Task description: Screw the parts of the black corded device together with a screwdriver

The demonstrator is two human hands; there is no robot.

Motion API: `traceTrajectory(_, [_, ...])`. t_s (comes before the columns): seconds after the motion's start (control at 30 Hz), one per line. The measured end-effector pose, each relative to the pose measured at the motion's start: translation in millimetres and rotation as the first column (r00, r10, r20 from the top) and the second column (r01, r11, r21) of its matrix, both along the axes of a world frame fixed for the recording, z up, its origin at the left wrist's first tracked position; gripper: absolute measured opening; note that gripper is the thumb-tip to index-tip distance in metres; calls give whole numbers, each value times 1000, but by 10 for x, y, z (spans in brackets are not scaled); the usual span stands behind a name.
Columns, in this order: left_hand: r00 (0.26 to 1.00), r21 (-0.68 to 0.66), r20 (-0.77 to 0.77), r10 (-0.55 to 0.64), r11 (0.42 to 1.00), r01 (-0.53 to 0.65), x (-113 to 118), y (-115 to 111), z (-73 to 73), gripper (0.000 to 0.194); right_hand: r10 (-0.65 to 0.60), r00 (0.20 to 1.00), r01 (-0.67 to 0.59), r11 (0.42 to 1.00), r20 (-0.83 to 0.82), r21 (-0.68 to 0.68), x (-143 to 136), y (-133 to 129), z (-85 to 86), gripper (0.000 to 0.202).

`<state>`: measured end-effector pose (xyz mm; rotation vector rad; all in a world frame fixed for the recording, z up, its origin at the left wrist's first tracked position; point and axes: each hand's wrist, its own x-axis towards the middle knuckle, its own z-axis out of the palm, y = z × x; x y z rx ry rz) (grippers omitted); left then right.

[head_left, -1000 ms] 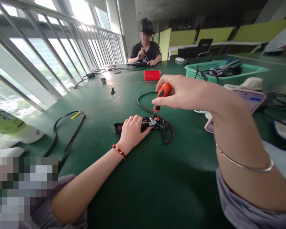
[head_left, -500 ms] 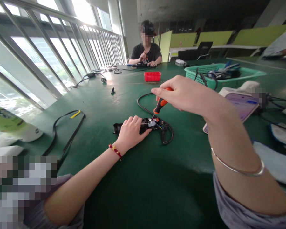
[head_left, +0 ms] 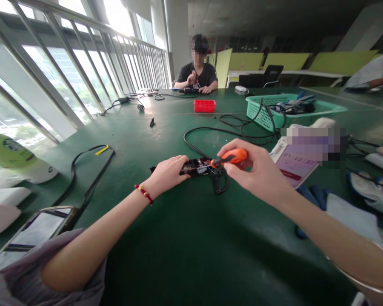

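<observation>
My left hand (head_left: 170, 171) is wrapped round the black cylindrical device (head_left: 191, 167), which lies on the green table (head_left: 172, 238). At its right end the inside is exposed, with small coloured wires and a grey part. My right hand (head_left: 253, 163) grips the orange and black screwdriver (head_left: 234, 157) by its handle. The screwdriver lies nearly level, pointing left at the exposed end; whether its tip touches anything cannot be made out. A black cable (head_left: 199, 128) runs from the device.
A red tray (head_left: 204, 106) and a green basket (head_left: 261, 111) of tools stand further back. Phones lie at the left and right, a black strap (head_left: 94, 191) on the left. Across the table (head_left: 172, 140) a person (head_left: 196, 76) works on a similar device.
My right hand has come down and to the right, and the screwdriver has tipped from steep to nearly level. My left hand has shifted slightly left along the device.
</observation>
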<state>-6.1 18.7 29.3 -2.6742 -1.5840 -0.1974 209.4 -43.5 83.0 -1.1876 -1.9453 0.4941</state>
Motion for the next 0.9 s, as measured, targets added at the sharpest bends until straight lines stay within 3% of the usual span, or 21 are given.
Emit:
traceTrajectory(0.13, [999,-42,45,31,999,-29,-6,-3,16,25,41,999,-41,999,9,-21,118,-282,-345,10])
traceTrajectory(0.23, [996,-94,77,48,995,-40,-38,-7,-2,25,87,991,-100,986,98,136,147,-385,-601,17])
traceTrajectory(0.33, [997,-96,76,19,995,-12,-81,-33,-41,20,100,986,-135,945,131,297,172,-417,-748,20])
traceTrajectory(0.43, [999,-29,39,6,1000,-5,-104,-75,-79,17,50,998,-63,948,49,313,201,-429,-797,22])
traceTrajectory(0.57, [1000,27,-17,21,999,-20,-96,-110,-106,17,-70,994,85,976,-80,200,226,-408,-815,16])
traceTrajectory(0.9, [999,59,-41,11,998,-9,-92,-87,-149,17,-73,987,80,996,-145,45,256,-319,-850,13])
